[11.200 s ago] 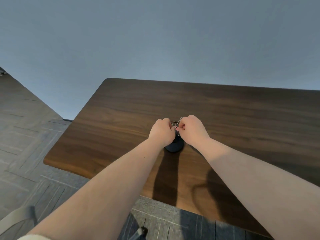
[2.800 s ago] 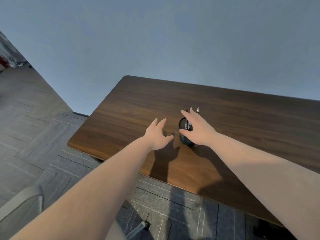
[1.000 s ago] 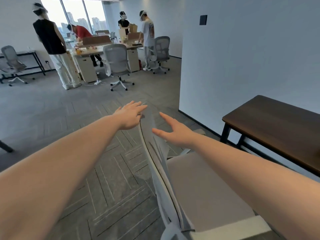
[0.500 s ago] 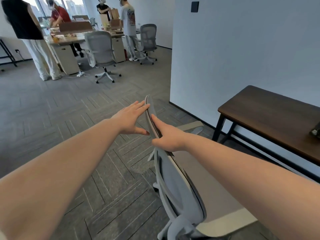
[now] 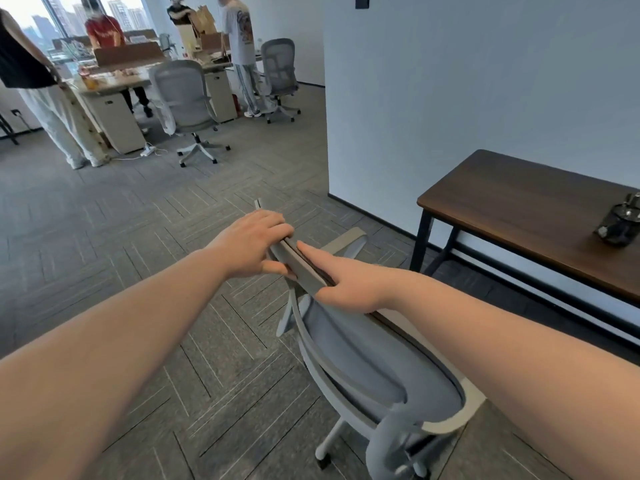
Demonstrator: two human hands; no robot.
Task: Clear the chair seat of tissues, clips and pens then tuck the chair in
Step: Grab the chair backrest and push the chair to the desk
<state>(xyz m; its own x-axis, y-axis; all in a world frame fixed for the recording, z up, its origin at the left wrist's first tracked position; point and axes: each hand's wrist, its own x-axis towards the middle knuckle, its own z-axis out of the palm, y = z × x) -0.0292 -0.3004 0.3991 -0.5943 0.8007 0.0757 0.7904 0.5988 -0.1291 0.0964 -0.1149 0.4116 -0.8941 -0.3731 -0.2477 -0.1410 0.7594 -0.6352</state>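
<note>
A grey mesh office chair [image 5: 363,372] stands in front of me with its back towards me. My left hand [image 5: 254,249] curls over the top edge of the backrest from the left. My right hand [image 5: 349,280] clasps the same edge from the right, fingers on its far side. My right arm and the backrest hide the seat. The dark wooden desk [image 5: 540,216] stands to the right against the wall. On it sits a black pen holder [image 5: 620,223] with pens and clips.
A white wall corner [image 5: 327,140] juts out behind the chair. Grey carpet tiles cover the floor. Far back left, several people stand around white desks with two more grey office chairs [image 5: 187,102].
Both hands have gone from reaching for the backrest to gripping its top edge. My view has shifted so the desk and pen holder show at the right.
</note>
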